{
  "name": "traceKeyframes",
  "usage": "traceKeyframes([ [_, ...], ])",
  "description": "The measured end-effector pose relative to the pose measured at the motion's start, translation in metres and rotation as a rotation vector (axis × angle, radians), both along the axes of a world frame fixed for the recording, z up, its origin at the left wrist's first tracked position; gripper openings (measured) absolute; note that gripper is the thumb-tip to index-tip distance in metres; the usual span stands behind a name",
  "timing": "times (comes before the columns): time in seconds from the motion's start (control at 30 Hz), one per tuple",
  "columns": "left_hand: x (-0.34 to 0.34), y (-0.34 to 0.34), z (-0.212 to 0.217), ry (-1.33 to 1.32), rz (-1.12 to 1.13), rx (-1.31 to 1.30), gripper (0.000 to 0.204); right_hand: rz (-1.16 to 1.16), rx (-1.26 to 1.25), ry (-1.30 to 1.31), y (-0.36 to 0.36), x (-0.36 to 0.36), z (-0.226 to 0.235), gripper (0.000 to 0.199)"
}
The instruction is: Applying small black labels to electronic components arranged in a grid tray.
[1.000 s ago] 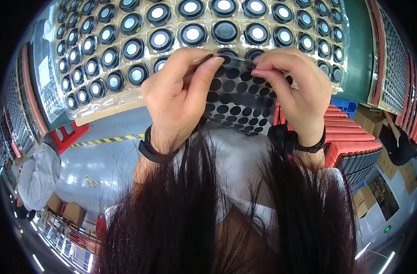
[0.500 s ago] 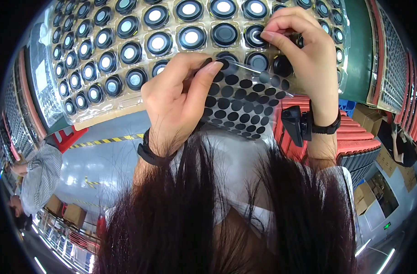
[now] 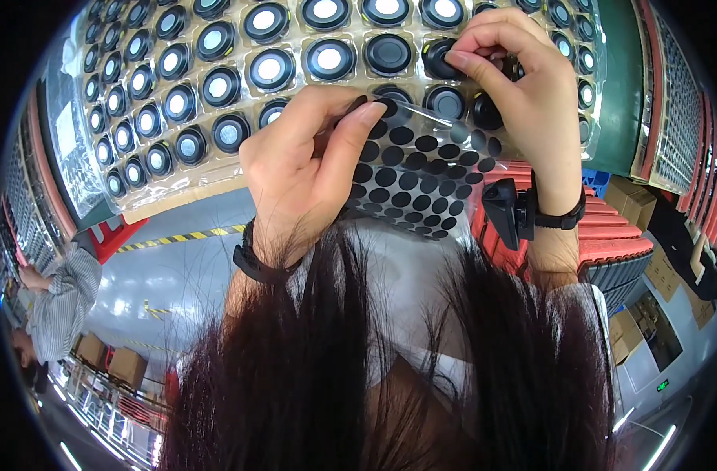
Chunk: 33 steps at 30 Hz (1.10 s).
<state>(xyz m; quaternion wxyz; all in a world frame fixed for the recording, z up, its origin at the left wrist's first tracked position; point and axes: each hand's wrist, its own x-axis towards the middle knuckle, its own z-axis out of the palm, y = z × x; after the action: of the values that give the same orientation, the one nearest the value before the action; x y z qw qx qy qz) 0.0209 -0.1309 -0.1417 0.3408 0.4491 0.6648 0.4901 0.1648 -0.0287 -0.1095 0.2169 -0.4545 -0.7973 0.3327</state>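
Note:
My left hand (image 3: 307, 165) pinches the top edge of a clear sheet (image 3: 421, 177) covered with several round black stickers. My right hand (image 3: 519, 86) has its fingertips pressed on a black round part (image 3: 439, 56) in a clear plastic tray (image 3: 146, 177), most likely with a sticker under them. The tray holds rows of round black parts, many with white centres (image 3: 268, 69) and a few fully black (image 3: 388, 53). Both wrists wear black bands. My dark hair hangs over the lower part of the view.
A stack of red crates (image 3: 609, 235) sits right of the sheet, and cardboard boxes (image 3: 629, 196) beyond. A grey floor with yellow-black striped tape (image 3: 182, 235) lies below. A person in a striped shirt (image 3: 60, 302) is at the left edge.
My right hand let go of the sheet and moved up and right to a part in the tray. My left hand kept holding the sheet.

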Motion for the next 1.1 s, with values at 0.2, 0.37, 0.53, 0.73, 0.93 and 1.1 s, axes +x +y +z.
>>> traceKeyframes([
  [0.2,0.001,-0.001,0.001,-0.022,0.005,-0.004,0.008,-0.065,-0.051,0.052,-0.004,-0.002,-0.001,0.013],
  [0.37,0.000,-0.004,-0.001,-0.009,-0.004,0.050,0.008,0.015,-0.119,0.268,-0.012,0.019,-0.008,0.020],
  [0.53,0.003,-0.001,0.002,-0.015,0.019,-0.004,0.008,0.130,-0.245,0.214,-0.030,0.032,-0.004,0.024],
  [0.73,0.010,-0.001,0.004,-0.027,0.029,-0.015,0.007,0.022,-0.141,0.210,-0.038,0.033,-0.009,0.020],
  [0.93,0.015,0.002,0.006,-0.031,0.032,-0.005,0.006,0.029,-0.015,0.183,-0.037,0.039,-0.009,0.016],
  [1.1,0.019,0.006,0.006,-0.071,0.044,-0.030,0.006,0.114,0.146,0.166,-0.029,0.046,-0.013,0.016],
])
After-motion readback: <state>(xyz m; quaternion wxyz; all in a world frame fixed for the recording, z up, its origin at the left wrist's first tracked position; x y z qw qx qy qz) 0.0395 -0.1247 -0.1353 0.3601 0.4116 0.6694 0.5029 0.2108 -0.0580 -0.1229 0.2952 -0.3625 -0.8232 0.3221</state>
